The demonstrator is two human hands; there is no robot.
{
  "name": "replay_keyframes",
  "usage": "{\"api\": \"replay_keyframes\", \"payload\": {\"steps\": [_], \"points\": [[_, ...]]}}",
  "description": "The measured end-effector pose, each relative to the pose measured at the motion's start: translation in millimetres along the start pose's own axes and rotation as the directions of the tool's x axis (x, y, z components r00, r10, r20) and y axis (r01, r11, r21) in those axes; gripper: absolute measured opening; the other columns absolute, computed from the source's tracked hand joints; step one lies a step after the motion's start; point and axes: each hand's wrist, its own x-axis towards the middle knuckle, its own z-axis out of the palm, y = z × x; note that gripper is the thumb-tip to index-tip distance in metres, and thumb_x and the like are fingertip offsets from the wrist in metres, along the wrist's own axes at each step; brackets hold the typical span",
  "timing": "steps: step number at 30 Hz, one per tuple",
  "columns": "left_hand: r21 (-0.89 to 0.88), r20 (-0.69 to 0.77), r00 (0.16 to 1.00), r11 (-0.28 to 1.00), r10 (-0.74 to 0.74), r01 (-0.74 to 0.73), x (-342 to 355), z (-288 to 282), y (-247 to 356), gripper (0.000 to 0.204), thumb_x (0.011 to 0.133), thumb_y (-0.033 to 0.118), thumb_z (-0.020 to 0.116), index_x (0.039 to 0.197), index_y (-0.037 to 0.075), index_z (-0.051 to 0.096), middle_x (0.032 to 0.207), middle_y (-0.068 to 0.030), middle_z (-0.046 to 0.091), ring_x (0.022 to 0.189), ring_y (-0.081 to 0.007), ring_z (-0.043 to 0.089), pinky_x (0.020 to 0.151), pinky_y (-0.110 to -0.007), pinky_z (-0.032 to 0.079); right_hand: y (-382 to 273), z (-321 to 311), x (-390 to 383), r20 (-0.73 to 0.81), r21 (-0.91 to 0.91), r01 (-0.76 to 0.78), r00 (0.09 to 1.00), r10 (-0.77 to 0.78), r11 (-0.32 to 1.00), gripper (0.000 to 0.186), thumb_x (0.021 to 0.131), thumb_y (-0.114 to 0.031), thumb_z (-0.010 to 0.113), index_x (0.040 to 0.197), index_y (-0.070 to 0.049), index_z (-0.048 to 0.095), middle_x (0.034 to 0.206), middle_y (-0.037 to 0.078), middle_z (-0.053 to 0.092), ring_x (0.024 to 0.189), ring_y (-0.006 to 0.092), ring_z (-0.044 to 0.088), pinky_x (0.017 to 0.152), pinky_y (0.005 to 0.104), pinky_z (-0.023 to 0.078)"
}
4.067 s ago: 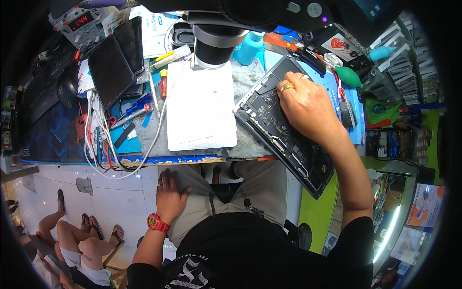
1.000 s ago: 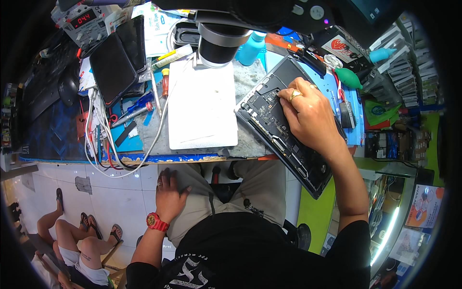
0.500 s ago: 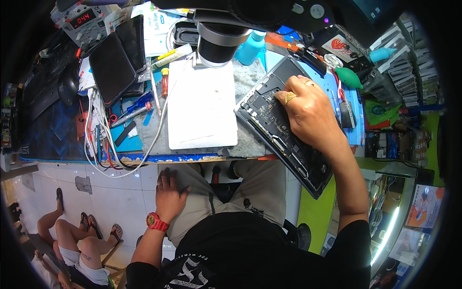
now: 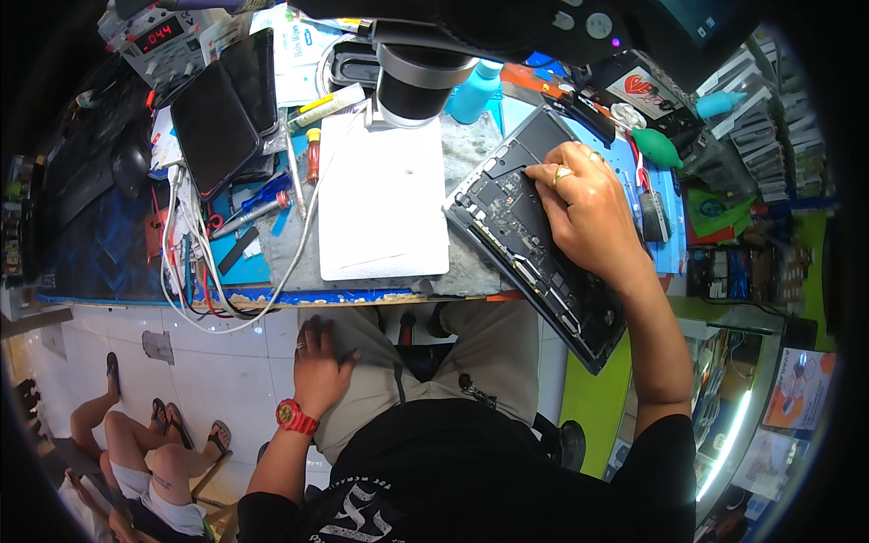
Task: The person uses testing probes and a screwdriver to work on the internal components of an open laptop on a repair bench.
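An opened laptop base lies slanted on the right of the bench, its circuit board and inner parts bare. Its near corner juts over the bench's front edge. My right hand is over the laptop, thumb and forefinger pinched together at the board's upper part. Whatever is between those fingertips, if anything, is too small to make out. On my left thigh rests my left hand, lying flat with its fingers apart and nothing in it. A white sheet-like panel lies left of the laptop.
A microscope overhangs the panel. Two dark phones, a looped white cable and a red-handled screwdriver are at left. Behind the laptop stand a blue bottle and a green blower bulb. Other people's legs show lower left.
My right hand has shifted slightly, its pinched fingertips now a little farther up the laptop and its fingers less curled. My left hand stays on the thigh.
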Motion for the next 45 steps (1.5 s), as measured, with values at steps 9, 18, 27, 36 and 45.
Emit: {"api": "replay_keyframes", "payload": {"steps": [9, 18, 27, 36, 45], "points": [[-0.005, 0.005, 1.000, 1.000, 0.002, -0.002, 0.7, -1.7, 1.6, 0.079, 0.096, 0.037, 0.082, 0.153, -0.008, 0.052, 0.160, -0.0369, 0.047, 0.143, -0.0563, 0.052, 0.114, -0.058, 0.051, 0.3, 2.7, -0.8, 0.040, 0.007, 0.065, 0.997, -0.065, 0.998, 0.025, 0.089, 0.008, 0.071, 0.109, -0.001, 0.083, 0.106, 0.013, 0.069, 0.108, 0.0358, 0.066, 0.102, 0.0440, 0.052], [-0.009, 0.024, 1.000, 1.000, -0.007, 0.007, 0.9, -0.5, 0.2, 0.080, 0.097, 0.039, 0.082, 0.155, -0.007, 0.051, 0.162, -0.0350, 0.046, 0.144, -0.0551, 0.051, 0.115, -0.058, 0.050, 17.6, -19.6, -14.3, -0.076, 0.163, -0.177, 0.979, 0.191, 0.971, 0.013, 0.095, 0.000, 0.071, 0.106, 0.001, 0.077, 0.106, 0.016, 0.071, 0.107, 0.0378, 0.065, 0.099, 0.0456, 0.052], [-0.014, 0.026, 1.000, 1.000, -0.014, 0.014, 2.7, -1.9, 3.7, 0.078, 0.095, 0.037, 0.083, 0.151, -0.008, 0.054, 0.157, -0.0360, 0.050, 0.144, -0.0551, 0.051, 0.117, -0.059, 0.049, 6.4, -8.0, -19.4, -0.037, 0.055, -0.106, 0.993, 0.108, 0.993, 0.011, 0.095, -0.006, 0.078, 0.105, 0.000, 0.077, 0.107, 0.015, 0.070, 0.108, 0.0373, 0.065, 0.100, 0.0470, 0.050], [-0.004, 0.012, 1.000, 1.000, 0.002, -0.002, 1.5, 1.0, 0.0, 0.079, 0.095, 0.038, 0.083, 0.152, -0.008, 0.052, 0.157, -0.0359, 0.049, 0.144, -0.0551, 0.051, 0.117, -0.059, 0.048, 6.4, -0.1, -12.9, -0.058, -0.036, -0.035, 0.998, 0.033, 0.999, 0.012, 0.093, -0.009, 0.080, 0.100, 0.000, 0.079, 0.101, 0.014, 0.071, 0.105, 0.0379, 0.066, 0.103, 0.0487, 0.051], [-0.010, 0.012, 1.000, 1.000, 0.002, -0.002, 1.6, -1.6, 1.9, 0.079, 0.095, 0.037, 0.083, 0.152, -0.008, 0.052, 0.157, -0.0361, 0.049, 0.144, -0.0555, 0.051, 0.117, -0.059, 0.049, 6.7, 2.3, -6.7, -0.023, -0.062, -0.016, 1.000, 0.015, 0.998, 0.009, 0.092, -0.007, 0.077, 0.093, 0.001, 0.075, 0.096, 0.016, 0.069, 0.100, 0.0381, 0.066, 0.099, 0.0490, 0.052]]}}
